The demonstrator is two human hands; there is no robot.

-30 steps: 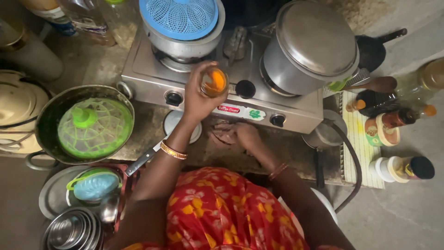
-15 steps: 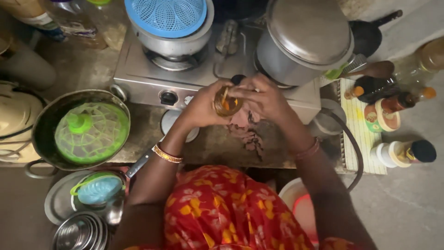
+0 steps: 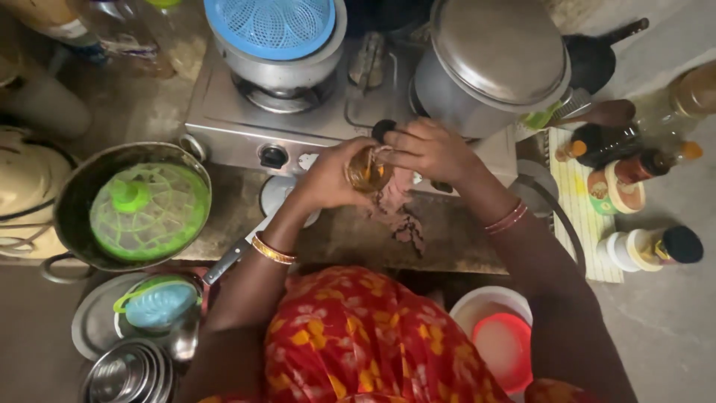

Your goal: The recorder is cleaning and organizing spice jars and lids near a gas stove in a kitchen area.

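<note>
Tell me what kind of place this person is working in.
Most likely a small home kitchen. A steel two-burner gas stove carries a large lidded metal pot, with bottles on the right. The left hand and right hand hold a small glass jar.

Crowding the back: a stove [image 3: 298, 130] carrying a pot with a blue strainer lid [image 3: 272, 33] on the left burner and a big lidded steel pot [image 3: 492, 63] on the right, leaving only a narrow gap between them over the stove's middle. Blocking the left: a wok with a green mesh cover [image 3: 145, 209], plus stacked steel bowls [image 3: 130, 373] and a plate with a blue cover [image 3: 156, 306] lower down. Hemming in the right: bottles and jars [image 3: 634, 168] on a yellow mat, just beside the big pot. Staying open: the bare counter strip [image 3: 350, 235] in front of the stove, under both hands, left hand [image 3: 328, 179] and right hand [image 3: 429, 149], meeting on a small glass jar [image 3: 368, 170].
</note>
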